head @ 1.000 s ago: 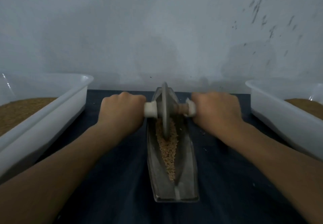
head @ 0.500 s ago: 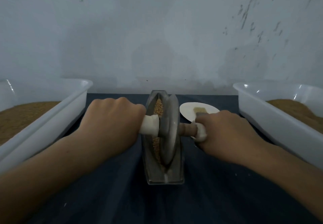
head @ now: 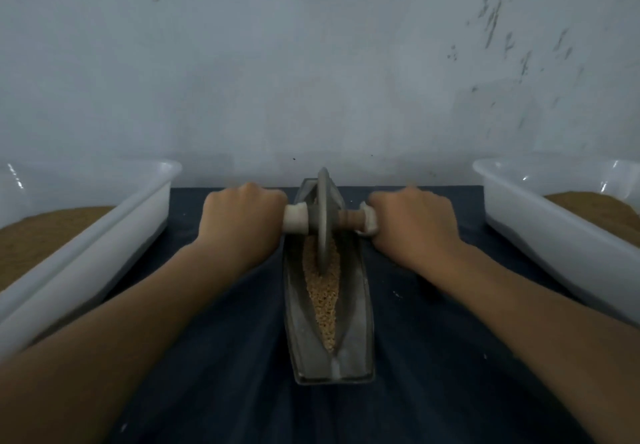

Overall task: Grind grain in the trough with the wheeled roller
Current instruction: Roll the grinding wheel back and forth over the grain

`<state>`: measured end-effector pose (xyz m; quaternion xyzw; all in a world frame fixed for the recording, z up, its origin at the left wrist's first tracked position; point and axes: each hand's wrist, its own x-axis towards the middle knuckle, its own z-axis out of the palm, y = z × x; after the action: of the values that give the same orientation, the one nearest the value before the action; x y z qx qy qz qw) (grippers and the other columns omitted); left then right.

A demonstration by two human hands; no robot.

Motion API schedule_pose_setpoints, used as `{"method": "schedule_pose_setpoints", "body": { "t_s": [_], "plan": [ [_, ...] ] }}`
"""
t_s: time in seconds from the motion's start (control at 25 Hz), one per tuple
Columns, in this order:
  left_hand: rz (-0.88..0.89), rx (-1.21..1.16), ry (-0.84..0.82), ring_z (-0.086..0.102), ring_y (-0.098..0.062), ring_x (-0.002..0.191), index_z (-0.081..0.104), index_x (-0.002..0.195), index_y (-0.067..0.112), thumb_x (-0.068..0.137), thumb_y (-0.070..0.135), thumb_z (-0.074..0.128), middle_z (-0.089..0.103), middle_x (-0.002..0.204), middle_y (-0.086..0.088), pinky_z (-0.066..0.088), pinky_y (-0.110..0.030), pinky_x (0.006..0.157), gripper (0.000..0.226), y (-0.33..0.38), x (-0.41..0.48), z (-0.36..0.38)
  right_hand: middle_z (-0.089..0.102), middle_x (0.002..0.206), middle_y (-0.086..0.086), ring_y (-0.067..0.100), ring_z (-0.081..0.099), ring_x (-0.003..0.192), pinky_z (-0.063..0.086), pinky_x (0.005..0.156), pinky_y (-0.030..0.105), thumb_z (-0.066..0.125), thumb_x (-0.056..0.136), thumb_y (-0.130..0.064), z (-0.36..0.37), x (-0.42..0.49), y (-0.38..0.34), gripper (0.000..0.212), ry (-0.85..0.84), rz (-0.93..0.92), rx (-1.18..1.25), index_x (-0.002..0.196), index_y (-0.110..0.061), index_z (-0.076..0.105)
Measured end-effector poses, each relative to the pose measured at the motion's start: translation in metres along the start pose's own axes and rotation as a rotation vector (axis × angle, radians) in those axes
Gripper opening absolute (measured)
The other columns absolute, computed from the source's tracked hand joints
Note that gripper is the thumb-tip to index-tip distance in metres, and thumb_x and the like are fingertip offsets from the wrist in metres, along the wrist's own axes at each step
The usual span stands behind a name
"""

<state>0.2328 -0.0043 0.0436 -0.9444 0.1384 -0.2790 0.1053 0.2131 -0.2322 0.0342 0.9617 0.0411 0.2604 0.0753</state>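
Dark blue surface (head: 225,357) carries a white left tub (head: 104,232) and a white right tub (head: 540,222) at its edges, each holding brown meal (head: 52,232), with a long metal trough (head: 298,333) lying between them, running near to far. Wheeled roller (head: 323,215) stands upright at the trough's far end, left grip (head: 242,222) and right grip (head: 412,225) each clenched round one end of its axle handle. Pale grain (head: 323,298) fills the groove from the wheel toward the near end.

A bare grain-milling workroom: stained whitish wall (head: 311,63) behind the grey boat-shaped metal trough (head: 360,308), white plastic tubs (head: 104,249) of brown grain (head: 45,232) flanking it.
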Motion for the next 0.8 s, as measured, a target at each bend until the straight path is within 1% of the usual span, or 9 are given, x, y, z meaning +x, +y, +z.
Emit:
{"method": "schedule_pose_setpoints", "body": {
  "t_s": [0.12,0.2,0.36,0.44,0.52,0.6,0.68,0.76,0.8],
  "plan": [
    [0.09,0.069,0.032,0.028,-0.014,0.05,0.038,0.08,0.03,0.081,0.034,0.06,0.028,0.063,0.008,0.016,-0.028,0.047,0.023,-0.001,-0.051,-0.036,0.042,0.059,-0.009,0.011,0.039,0.05,0.022,0.044,0.025,0.05,0.078,-0.051,-0.026,-0.06,0.009,0.019,0.037,-0.038,0.025,0.076,-0.032,0.048],
    [0.135,0.087,0.056,0.017,-0.01,0.047,0.036,0.077,0.033,0.076,0.038,0.063,0.025,0.061,0.009,0.009,-0.026,0.045,0.027,-0.006,-0.064,-0.057,0.028,0.051,-0.011,0.011,0.031,0.043,0.011,0.044,0.021,0.041,0.071,-0.059,-0.043,-0.083,0.013,0.024,0.077,-0.071,0.003,0.072,-0.035,0.044],
    [0.07,0.074,-0.056,0.029,-0.012,0.052,0.049,0.084,0.034,0.083,0.039,0.06,0.033,0.066,0.01,0.018,-0.027,0.048,0.013,-0.003,-0.043,-0.031,0.014,0.049,-0.012,0.0,0.01,0.042,0.007,0.045,0.015,0.057,0.06,-0.049,-0.03,-0.054,0.011,0.026,0.149,-0.099,-0.036,0.062,-0.03,0.039],
    [0.019,0.083,-0.017,0.046,-0.018,0.06,0.057,0.092,0.031,0.086,0.033,0.059,0.044,0.071,0.006,0.027,-0.03,0.052,0.007,0.003,-0.012,-0.008,0.032,0.054,-0.01,0.009,0.028,0.045,0.018,0.045,0.022,0.064,0.071,-0.045,0.001,-0.018,0.006,0.023,0.096,-0.067,-0.064,0.069,-0.03,0.047],
    [-0.001,0.112,0.006,0.057,-0.024,0.068,0.063,0.097,0.028,0.087,0.029,0.059,0.053,0.076,0.001,0.035,-0.032,0.055,0.01,0.006,0.022,0.005,0.05,0.066,-0.009,0.019,0.048,0.059,0.028,0.052,0.027,0.062,0.083,-0.051,0.02,0.016,0.004,0.021,0.028,0.039,0.032,0.081,-0.031,0.055],
    [0.034,0.113,-0.02,0.057,-0.025,0.07,0.063,0.098,0.025,0.087,0.025,0.06,0.052,0.077,-0.001,0.038,-0.033,0.056,0.011,0.006,0.04,0.004,0.06,0.076,-0.005,0.023,0.055,0.068,0.034,0.057,0.03,0.06,0.088,-0.052,0.026,0.026,0.004,0.021,0.026,0.085,0.088,0.087,-0.031,0.06],
    [0.068,0.118,-0.012,0.062,-0.027,0.075,0.061,0.1,0.024,0.088,0.024,0.058,0.057,0.082,-0.002,0.038,-0.034,0.056,0.012,0.006,0.03,-0.006,0.063,0.082,-0.003,0.023,0.05,0.066,0.035,0.056,0.031,0.057,0.091,-0.048,0.018,0.01,0.004,0.018,0.0,0.079,0.086,0.089,-0.03,0.059],
    [0.072,0.07,0.002,0.055,-0.023,0.066,0.056,0.095,0.024,0.088,0.028,0.059,0.051,0.076,0.003,0.032,-0.033,0.054,0.009,0.004,-0.006,-0.015,0.055,0.071,-0.008,0.018,0.043,0.058,0.031,0.049,0.029,0.057,0.087,-0.044,0.003,-0.02,0.007,0.013,0.03,0.016,0.053,0.084,-0.031,0.056],
    [0.079,0.043,0.034,0.043,-0.019,0.056,0.05,0.088,0.025,0.084,0.03,0.062,0.041,0.068,0.005,0.025,-0.031,0.049,0.014,0.002,-0.027,-0.021,0.044,0.061,-0.009,0.012,0.035,0.05,0.024,0.044,0.026,0.058,0.08,-0.042,-0.008,-0.037,0.008,0.014,0.102,-0.033,0.014,0.076,-0.03,0.052]
  ]
}}
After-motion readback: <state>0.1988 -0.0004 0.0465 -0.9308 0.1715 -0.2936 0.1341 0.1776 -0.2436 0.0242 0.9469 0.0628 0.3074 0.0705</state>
